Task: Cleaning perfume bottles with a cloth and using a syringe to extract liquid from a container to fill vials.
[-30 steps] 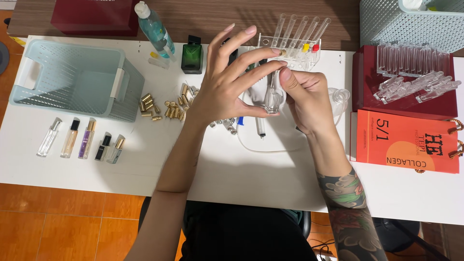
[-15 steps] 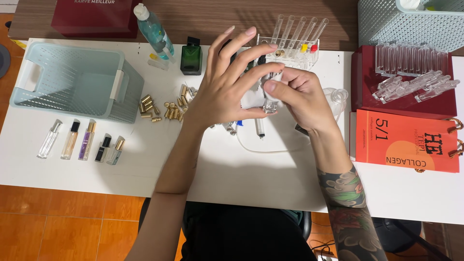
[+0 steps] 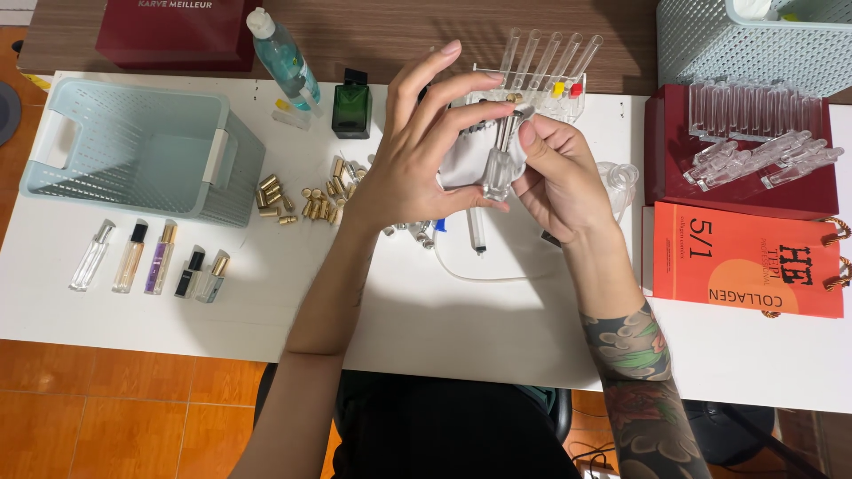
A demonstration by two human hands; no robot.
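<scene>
Both hands meet above the middle of the white table (image 3: 497,319) around a small clear glass bottle (image 3: 498,176). My left hand (image 3: 417,151) pinches the bottle between thumb and fingertips, the other fingers spread upward. My right hand (image 3: 561,177) holds a white cloth (image 3: 463,160) against the bottle, thumb near the bottle's neck. A thin tube runs up from the bottle's mouth. Below the hands lie small clear vials (image 3: 417,232) and a white tray (image 3: 497,262).
A pale blue basket (image 3: 133,146) stands at the left, with several small filled bottles (image 3: 151,257) in front of it. Gold caps (image 3: 306,197), a green bottle (image 3: 352,104), a test-tube rack (image 3: 546,80), a dark red box with clear tubes (image 3: 754,133) and an orange bag (image 3: 750,262) surround the hands.
The bottle has been turned and lifted slightly between the hands; my right thumb slid along it with the cloth, from the body up toward the neck.
</scene>
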